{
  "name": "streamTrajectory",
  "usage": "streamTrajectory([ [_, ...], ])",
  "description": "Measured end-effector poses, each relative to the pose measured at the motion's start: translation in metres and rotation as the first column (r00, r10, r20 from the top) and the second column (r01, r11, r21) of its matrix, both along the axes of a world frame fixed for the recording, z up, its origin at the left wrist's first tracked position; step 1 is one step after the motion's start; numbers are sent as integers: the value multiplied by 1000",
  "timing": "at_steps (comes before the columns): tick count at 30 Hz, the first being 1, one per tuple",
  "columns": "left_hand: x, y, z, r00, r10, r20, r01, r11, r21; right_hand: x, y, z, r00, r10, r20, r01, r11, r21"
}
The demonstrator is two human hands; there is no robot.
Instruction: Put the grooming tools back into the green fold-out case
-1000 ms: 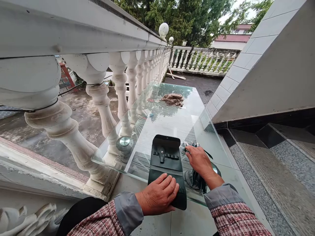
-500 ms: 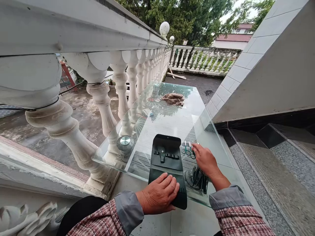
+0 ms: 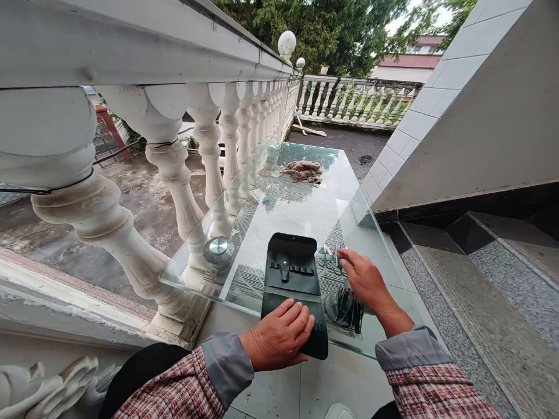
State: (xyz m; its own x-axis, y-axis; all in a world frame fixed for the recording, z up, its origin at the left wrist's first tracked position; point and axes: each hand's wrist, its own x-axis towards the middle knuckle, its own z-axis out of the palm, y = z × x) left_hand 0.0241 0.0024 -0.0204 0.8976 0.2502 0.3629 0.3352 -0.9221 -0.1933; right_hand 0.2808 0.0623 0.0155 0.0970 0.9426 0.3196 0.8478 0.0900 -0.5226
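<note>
Black case [image 3: 289, 286], opened out at the near edge of the glass worktop [image 3: 297, 212]; left hand [image 3: 279, 337] laid over its lower panel—whether gripping cannot be told. Right hand [image 3: 365, 283]—fingertips at the green-handled scissors [image 3: 325, 261], hold likewise unclear. Farther back: crumpled brown cloth [image 3: 302, 171].

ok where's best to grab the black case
Probably the near end of the black case, from the person's side, pinched above and below: it lies unfolded, and that end appears to jut past the edge of the glass table; the left hand rests there.
</note>
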Motion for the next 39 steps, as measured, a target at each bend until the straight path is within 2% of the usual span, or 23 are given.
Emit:
streamTrajectory([
  [5,0,4,-1,999,47,22,-47,999,-4,12,-27,28,970,-131,-205,135,991,6],
  [10,-2,10,6,990,139,9,-138,989,-43,22,-58,42,956,-211,-202,204,978,-54],
  [13,-2,12,10,982,187,-10,-187,979,-76,26,-74,38,962,-216,-168,201,974,-99],
  [18,1,11,12,976,211,-52,-215,974,-74,24,-92,19,976,-159,-147,139,981,-133],
  [22,3,11,12,974,218,-60,-221,974,-54,21,-92,7,994,-93,-54,83,984,-157],
  [28,5,11,12,972,232,-37,-233,972,-28,14,-82,-4,1000,25,-19,-27,989,-144],
  [31,4,9,15,981,194,17,-194,981,1,15,-78,-8,999,27,35,-23,993,-115],
  [34,1,7,17,993,89,80,-94,994,63,21,-74,-10,998,-14,57,22,991,-132],
  [37,-2,6,16,995,-2,95,-8,995,101,27,-70,-9,998,-60,0,59,986,-159],
  [39,-3,6,13,995,-32,93,22,994,105,28,-69,-8,995,-84,-49,78,990,-121],
])
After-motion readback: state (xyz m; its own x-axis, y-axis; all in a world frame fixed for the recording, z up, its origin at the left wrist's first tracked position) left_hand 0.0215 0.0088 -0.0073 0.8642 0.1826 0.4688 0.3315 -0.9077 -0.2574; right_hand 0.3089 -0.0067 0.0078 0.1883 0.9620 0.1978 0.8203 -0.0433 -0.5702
